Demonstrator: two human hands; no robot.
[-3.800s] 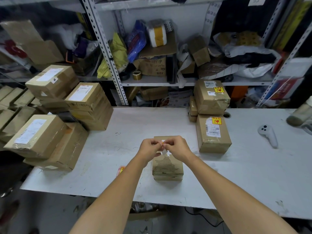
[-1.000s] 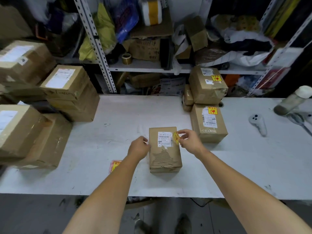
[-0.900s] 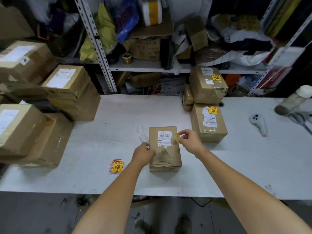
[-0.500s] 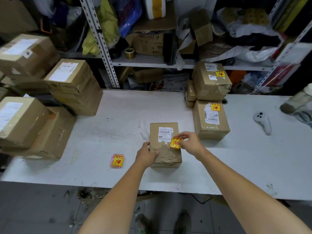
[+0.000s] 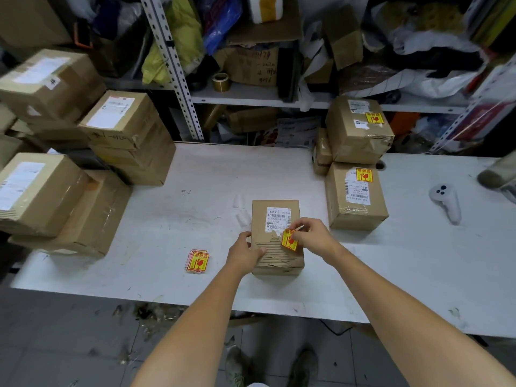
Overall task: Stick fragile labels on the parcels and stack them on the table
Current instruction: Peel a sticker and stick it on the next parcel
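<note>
A worker stands at a white table (image 5: 212, 174) in a crowded stockroom, both bare arms reaching over a small parcel (image 5: 282, 259). It sits flat near the table's six o'clock edge, directly in front of them. The left hand (image 5: 243, 252) grasps the parcel's nine o'clock side, closed on the edge with the thumb laid across the torn cardboard top. The right hand (image 5: 312, 236) pinches a yellow-and-red fragile label (image 5: 289, 239) by its upper edge, between thumb and fingertips. The label lies against the parcel's top face toward three o'clock, just below the white shipping slip (image 5: 277, 217); whether it is fully stuck down cannot be told. A small pile of spare labels (image 5: 197, 261) rests on the table at nine o'clock from the parcel, near but apart from it. At two o'clock stand two labelled parcels (image 5: 356, 196), one beyond the other, each showing a fragile sticker on top. At ten o'clock, along the table's left end, more brown boxes (image 5: 125, 135) are stacked in piles. A white controller (image 5: 446, 201) lies well apart at three o'clock, and cluttered metal shelves (image 5: 251, 94) rise at twelve
</note>
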